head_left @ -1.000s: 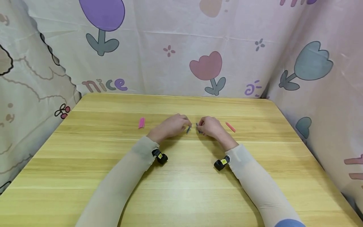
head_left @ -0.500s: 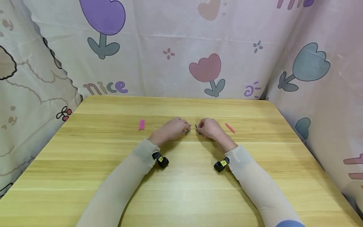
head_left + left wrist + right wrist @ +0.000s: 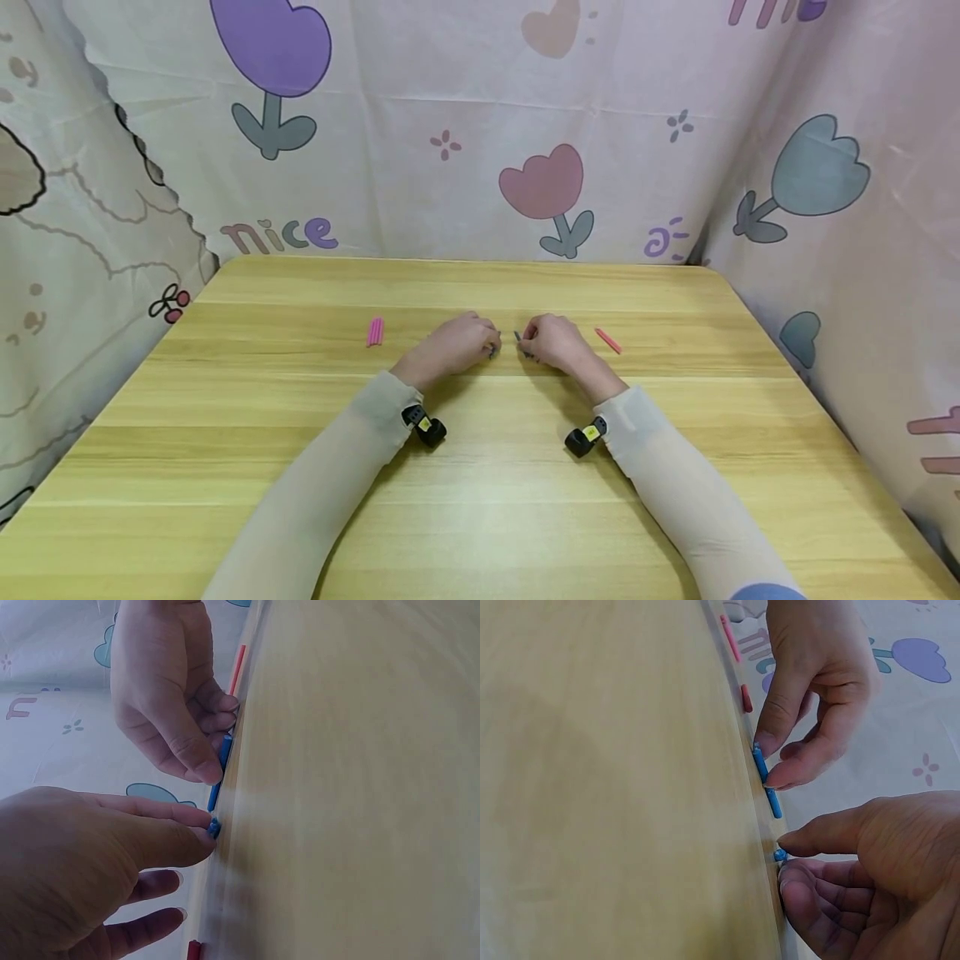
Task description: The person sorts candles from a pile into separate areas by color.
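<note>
In the head view, my left hand [image 3: 461,342] and right hand [image 3: 558,340] work close together above the table's middle. My left thumb and index finger pinch a slim blue stick [image 3: 760,765], held low along the tabletop in the right wrist view. My right thumb and fingertips pinch another blue stick [image 3: 220,772], seen long in the left wrist view and end-on in the right. A small gap parts the two hands. Both sticks are partly covered by fingers. I cannot tell whether either hand has more than one.
Several pink sticks [image 3: 375,332] lie side by side left of my left hand. A lone coral-red stick [image 3: 608,341] lies slanted on the right. A short red piece [image 3: 746,698] shows beyond my left hand. A patterned cloth [image 3: 420,192] hangs behind the wooden table [image 3: 480,517].
My left hand has shifted slightly left and turned its blue stick, so less of it shows. My right hand stays nearly in place. The head view has tilted up a little.
</note>
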Tool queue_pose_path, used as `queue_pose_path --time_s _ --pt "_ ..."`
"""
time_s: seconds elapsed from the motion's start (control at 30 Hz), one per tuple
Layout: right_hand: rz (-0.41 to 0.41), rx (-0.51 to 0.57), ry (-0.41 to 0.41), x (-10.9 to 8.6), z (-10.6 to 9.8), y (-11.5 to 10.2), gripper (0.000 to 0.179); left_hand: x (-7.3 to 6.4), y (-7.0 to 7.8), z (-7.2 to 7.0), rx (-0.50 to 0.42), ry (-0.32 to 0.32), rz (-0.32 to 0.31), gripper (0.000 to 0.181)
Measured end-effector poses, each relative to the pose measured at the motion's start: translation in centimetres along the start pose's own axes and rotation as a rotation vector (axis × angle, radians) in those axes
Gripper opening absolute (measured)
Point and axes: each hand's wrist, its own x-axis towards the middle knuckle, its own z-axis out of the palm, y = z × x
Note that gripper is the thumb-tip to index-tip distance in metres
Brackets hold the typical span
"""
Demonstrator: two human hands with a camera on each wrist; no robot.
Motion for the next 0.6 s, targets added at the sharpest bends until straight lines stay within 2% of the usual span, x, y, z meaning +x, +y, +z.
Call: queue_pose_path --time_s 0.2,0.43,0.6 --pt "-0.004 -0.002 0.000 -0.06 0.04 -0.10 0.015 -0.15 -0.04 0.08 0.015 0.019 -0.005 0.011" --pt "-0.013 -0.007 0.010 -0.15 0.09 -0.05 0.016 -0.09 -0.13 0.32 -0.020 0.034 0.009 0.009" --pt "-0.011 -0.018 0.010 -0.21 0.00 -0.10 0.017 0.03 0.11 0.10 -0.014 -0.001 0.023 0.007"
